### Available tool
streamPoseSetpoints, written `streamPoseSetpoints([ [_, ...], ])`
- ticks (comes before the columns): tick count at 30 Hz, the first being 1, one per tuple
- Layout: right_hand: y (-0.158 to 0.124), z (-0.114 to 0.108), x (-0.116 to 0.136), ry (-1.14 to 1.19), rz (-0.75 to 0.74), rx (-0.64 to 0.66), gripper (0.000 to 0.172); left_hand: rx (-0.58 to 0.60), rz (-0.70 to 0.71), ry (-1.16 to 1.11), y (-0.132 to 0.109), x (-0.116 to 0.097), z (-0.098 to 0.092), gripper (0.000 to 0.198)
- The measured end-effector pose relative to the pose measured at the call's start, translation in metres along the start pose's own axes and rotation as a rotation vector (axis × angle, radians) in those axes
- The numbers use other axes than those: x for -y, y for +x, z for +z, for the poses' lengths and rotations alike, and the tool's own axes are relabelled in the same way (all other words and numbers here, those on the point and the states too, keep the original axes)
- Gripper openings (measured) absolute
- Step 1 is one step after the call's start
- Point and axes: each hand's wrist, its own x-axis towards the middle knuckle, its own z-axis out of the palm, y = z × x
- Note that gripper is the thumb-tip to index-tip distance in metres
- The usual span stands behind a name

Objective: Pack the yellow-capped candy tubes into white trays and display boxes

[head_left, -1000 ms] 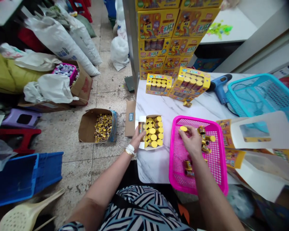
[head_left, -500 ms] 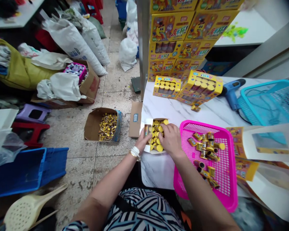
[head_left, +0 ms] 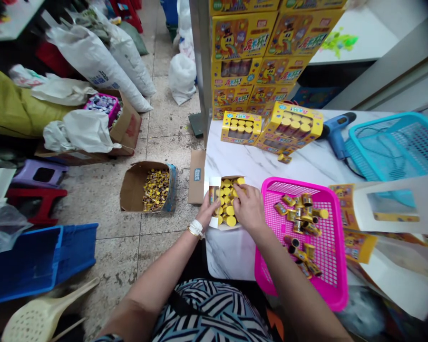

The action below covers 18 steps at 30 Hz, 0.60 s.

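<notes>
A small open white box [head_left: 214, 183] packed with several yellow-capped tubes [head_left: 227, 210] stands at the left edge of the marble table [head_left: 257, 164]. My left hand [head_left: 209, 213] grips the box's left side, fingers wrapped on its wall. My right hand [head_left: 248, 206] rests on top of the tubes inside the box, fingers curled down among them; whether it holds one is hidden. Right of the box sits a pink mesh basket [head_left: 324, 289] with several loose tubes [head_left: 301, 213] lying in it.
Two filled yellow display boxes [head_left: 240, 127] and a stack of yellow cartons [head_left: 267, 42] stand at the table's back. A blue heat gun [head_left: 333, 130], a turquoise basket [head_left: 395, 147] and flat carton sheets [head_left: 392, 204] lie right. On the floor: a cardboard box of tubes [head_left: 150, 187], sacks, stools, a blue crate.
My right hand left the pink basket and moved left onto the tubes in the white box, where it stays. My left hand has kept its hold on the box.
</notes>
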Motion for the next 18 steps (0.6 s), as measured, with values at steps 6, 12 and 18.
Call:
streamPoseSetpoints([
  [6,-0.012,0.005,0.011,-0.002,0.128,-0.015,0.03,-0.008,-0.023,0.01,0.002,0.004,-0.005,0.077],
  [12,-0.01,-0.006,-0.025,0.173,0.172,-0.046,0.027,0.003,-0.031,0.038,0.006,0.006,-0.008,0.082],
  [18,-0.052,-0.005,-0.123,-0.28,0.324,0.137,0.034,-0.002,-0.01,0.051,0.004,0.006,-0.007,0.083],
])
